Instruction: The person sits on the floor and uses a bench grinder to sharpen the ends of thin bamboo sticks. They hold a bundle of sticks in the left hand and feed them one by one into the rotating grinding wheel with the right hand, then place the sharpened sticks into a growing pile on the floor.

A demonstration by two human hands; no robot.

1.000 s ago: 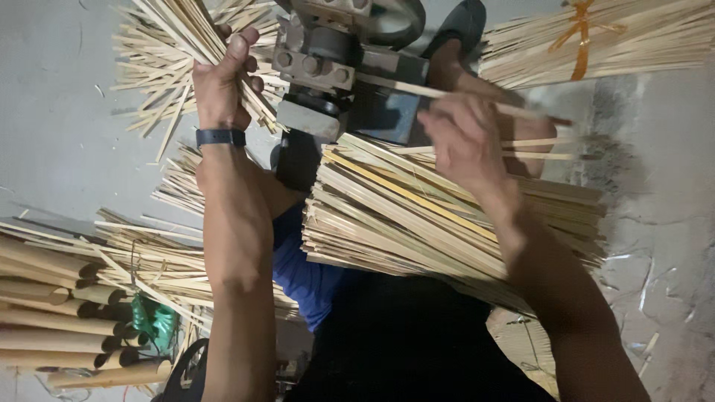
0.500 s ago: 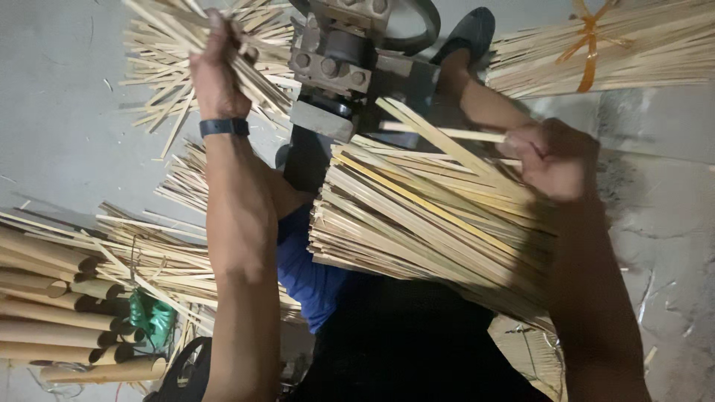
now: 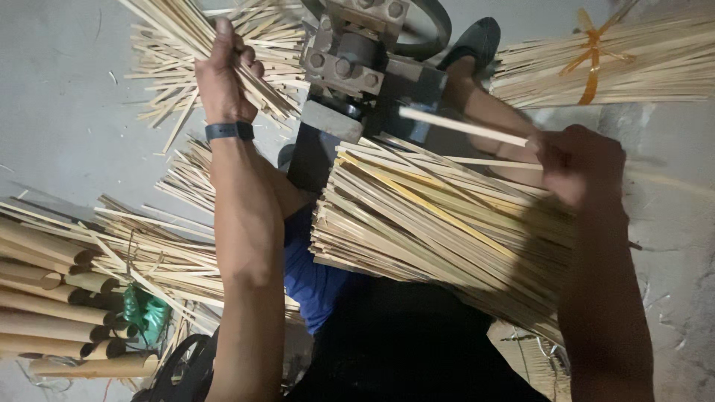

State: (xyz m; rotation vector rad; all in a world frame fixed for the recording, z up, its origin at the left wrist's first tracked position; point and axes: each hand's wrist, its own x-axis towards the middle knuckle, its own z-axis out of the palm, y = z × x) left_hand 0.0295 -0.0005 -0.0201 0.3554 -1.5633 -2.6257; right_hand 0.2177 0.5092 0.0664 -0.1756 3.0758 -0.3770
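While our left hand [image 3: 223,71] closes its fingers around a fan of thin bamboo slivers [image 3: 186,30] at the far left, our right hand [image 3: 581,164] is clenched on a single pale bamboo strip [image 3: 462,125], whose free end points toward the grey metal machine [image 3: 357,67] at the far centre. A thick stack of strips [image 3: 439,231] lies across our lap, between our arms. A tied bundle [image 3: 611,63] rests far right; bamboo tubes [image 3: 45,298] lie near left.
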